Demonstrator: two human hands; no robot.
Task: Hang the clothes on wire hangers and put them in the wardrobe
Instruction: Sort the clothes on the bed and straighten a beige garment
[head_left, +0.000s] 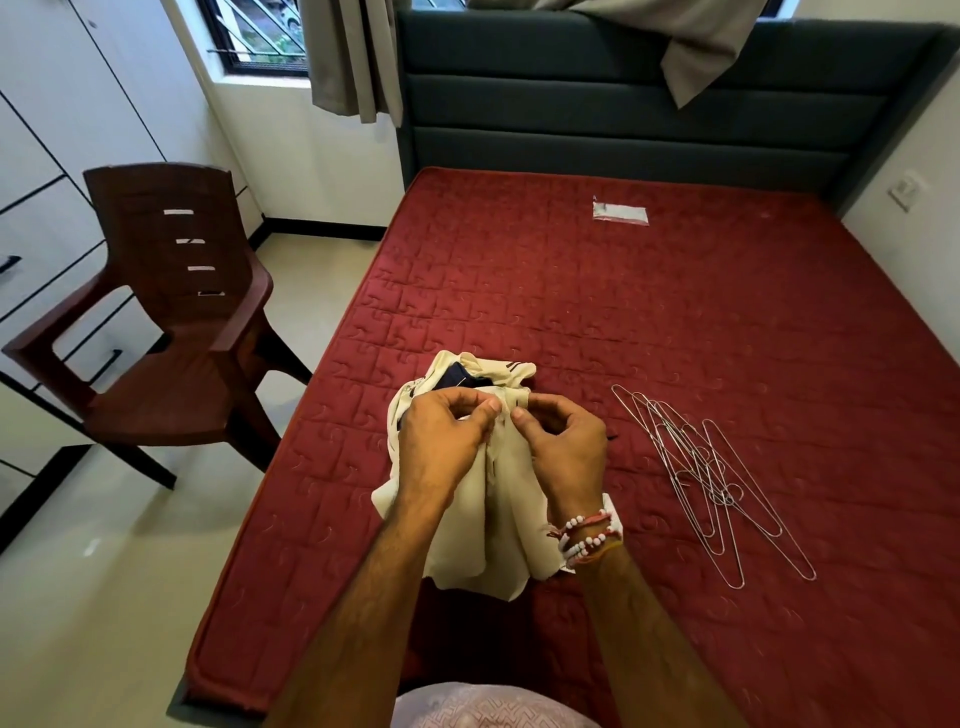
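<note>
Left hand (447, 441) and right hand (569, 449) fingers (480, 413) pinch the limp, light garment (501, 525) (probably best gripped at its shoulders), hangers (711, 478) to their right

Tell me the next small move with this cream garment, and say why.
Probably draw the two hands apart to open the cream garment out. The left hand and right hand both pinch it close together, and it hangs bunched over the mattress, not spread for a hanger. The wire hangers lie untouched to the right.
</note>
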